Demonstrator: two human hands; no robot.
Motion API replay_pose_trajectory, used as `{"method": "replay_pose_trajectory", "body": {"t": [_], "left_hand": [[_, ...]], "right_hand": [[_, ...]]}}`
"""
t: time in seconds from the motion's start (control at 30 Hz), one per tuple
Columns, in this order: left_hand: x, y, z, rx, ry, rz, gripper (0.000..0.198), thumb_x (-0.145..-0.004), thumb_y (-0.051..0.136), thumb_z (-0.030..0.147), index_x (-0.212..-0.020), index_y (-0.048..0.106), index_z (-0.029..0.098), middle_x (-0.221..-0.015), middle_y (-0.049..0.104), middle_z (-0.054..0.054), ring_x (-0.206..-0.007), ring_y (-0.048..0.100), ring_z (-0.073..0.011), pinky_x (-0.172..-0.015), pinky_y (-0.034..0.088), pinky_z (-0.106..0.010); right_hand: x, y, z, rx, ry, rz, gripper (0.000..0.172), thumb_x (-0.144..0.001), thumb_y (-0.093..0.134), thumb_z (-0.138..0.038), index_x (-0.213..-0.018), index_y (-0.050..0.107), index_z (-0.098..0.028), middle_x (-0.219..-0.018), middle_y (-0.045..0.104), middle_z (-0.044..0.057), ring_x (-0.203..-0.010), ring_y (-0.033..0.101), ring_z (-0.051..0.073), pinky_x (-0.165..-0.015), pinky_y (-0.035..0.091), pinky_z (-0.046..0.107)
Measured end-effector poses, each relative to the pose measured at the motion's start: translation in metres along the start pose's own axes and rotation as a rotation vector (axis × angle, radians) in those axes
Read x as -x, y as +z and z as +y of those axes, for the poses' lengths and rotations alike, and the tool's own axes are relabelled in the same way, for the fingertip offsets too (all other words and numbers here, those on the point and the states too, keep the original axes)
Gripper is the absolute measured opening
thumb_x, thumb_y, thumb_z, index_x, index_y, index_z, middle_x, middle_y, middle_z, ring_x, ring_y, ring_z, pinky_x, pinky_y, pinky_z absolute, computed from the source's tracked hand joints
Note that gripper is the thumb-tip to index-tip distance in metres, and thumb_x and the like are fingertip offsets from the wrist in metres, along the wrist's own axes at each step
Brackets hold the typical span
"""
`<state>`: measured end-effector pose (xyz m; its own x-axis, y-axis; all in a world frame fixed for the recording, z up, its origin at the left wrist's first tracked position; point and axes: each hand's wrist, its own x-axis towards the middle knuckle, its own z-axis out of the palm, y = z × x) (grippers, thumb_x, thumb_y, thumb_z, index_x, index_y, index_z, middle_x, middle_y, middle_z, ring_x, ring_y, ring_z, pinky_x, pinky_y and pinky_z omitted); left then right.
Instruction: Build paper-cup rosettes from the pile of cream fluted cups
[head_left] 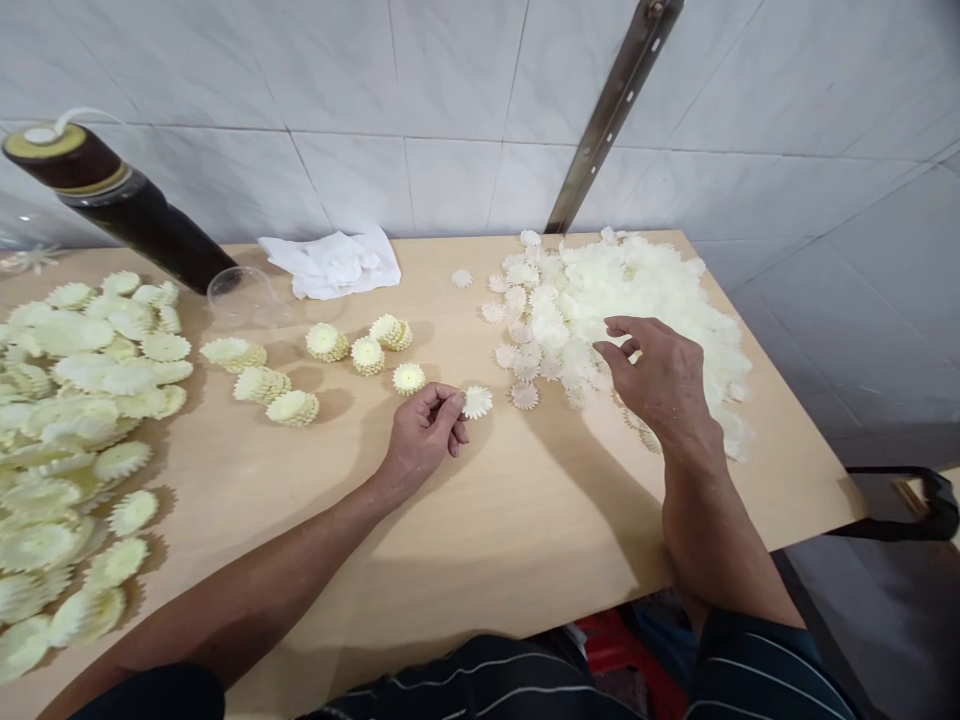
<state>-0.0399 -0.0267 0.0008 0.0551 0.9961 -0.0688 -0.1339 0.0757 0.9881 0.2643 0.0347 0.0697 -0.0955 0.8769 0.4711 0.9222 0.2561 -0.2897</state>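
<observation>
Pinching disc in left hand, right hand curled

You wear dark clothes that are thinly striped with white, and your 2 short sleeves are dark too.

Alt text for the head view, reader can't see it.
Left hand pinches a pale, jagged-edged disc over a tan table; the right hand is poised by a loose heap of similar discs. Small stacks sit left of centre, with a larger pile at far left.
</observation>
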Motion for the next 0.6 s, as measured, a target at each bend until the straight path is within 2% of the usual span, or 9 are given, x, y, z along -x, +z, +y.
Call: {"method": "replay_pose_trajectory", "body": {"t": [0.13, 0.23, 0.3, 0.43, 0.5, 0.6], "left_hand": [[0.0, -0.001, -0.001, 0.003, -0.004, -0.002, 0.04, -0.094, 0.075, 0.054, -0.086, 0.063, 0.017, -0.06, 0.065, 0.002, -0.044, 0.055, -0.0089, -0.041, 0.047, -0.02], [0.0, 0.0, 0.0, 0.003, -0.006, 0.0, 0.04, -0.095, 0.074, 0.054, -0.086, 0.064, 0.017, -0.06, 0.065, 0.001, -0.044, 0.055, -0.0088, -0.042, 0.047, -0.02], [0.001, 0.001, 0.001, 0.0, -0.003, -0.004, 0.04, -0.096, 0.074, 0.054, -0.086, 0.064, 0.017, -0.06, 0.065, 0.001, -0.044, 0.054, -0.0086, -0.042, 0.047, -0.02], [0.002, 0.0, 0.0, -0.027, 0.009, -0.027, 0.039, -0.098, 0.071, 0.054, -0.09, 0.066, 0.017, -0.059, 0.065, 0.002, -0.043, 0.054, -0.0087, -0.043, 0.047, -0.02], [0.002, 0.0, -0.002, -0.045, 0.02, -0.037, 0.039, -0.099, 0.07, 0.054, -0.092, 0.067, 0.016, -0.059, 0.064, 0.002, -0.043, 0.055, -0.0086, -0.043, 0.047, -0.02], [0.003, -0.001, -0.006, -0.061, 0.033, -0.059, 0.039, -0.1, 0.069, 0.055, -0.092, 0.067, 0.016, -0.059, 0.063, 0.002, -0.043, 0.054, -0.0082, -0.044, 0.046, -0.019]], "right_hand": [[0.0, -0.004, -0.003, -0.024, 0.03, 0.092, 0.019, -0.1, 0.066, -0.032, -0.09, 0.078, -0.021, -0.092, 0.079, 0.007, -0.068, 0.068, 0.019, -0.071, 0.053, 0.035], [0.002, -0.002, -0.018, -0.196, 0.095, 0.102, 0.022, -0.1, 0.067, -0.038, -0.092, 0.079, -0.021, -0.089, 0.078, 0.006, -0.072, 0.069, 0.019, -0.068, 0.055, 0.033], [0.007, 0.006, -0.033, -0.38, 0.144, -0.031, 0.027, -0.1, 0.068, -0.045, -0.101, 0.08, -0.021, -0.09, 0.078, 0.007, -0.074, 0.07, 0.02, -0.063, 0.056, 0.032], [0.026, 0.037, -0.067, -0.759, 0.163, -0.469, 0.046, -0.096, 0.072, -0.057, -0.121, 0.075, -0.019, -0.102, 0.079, 0.01, -0.077, 0.071, 0.02, -0.054, 0.056, 0.029], [0.036, 0.052, -0.081, -0.86, 0.213, -0.593, 0.051, -0.092, 0.075, -0.06, -0.121, 0.075, -0.018, -0.101, 0.078, 0.01, -0.072, 0.069, 0.018, -0.049, 0.053, 0.027], [0.044, 0.064, -0.092, -0.93, 0.312, -0.638, 0.05, -0.085, 0.081, -0.063, -0.106, 0.076, -0.018, -0.086, 0.074, 0.006, -0.06, 0.06, 0.014, -0.044, 0.048, 0.025]]}}
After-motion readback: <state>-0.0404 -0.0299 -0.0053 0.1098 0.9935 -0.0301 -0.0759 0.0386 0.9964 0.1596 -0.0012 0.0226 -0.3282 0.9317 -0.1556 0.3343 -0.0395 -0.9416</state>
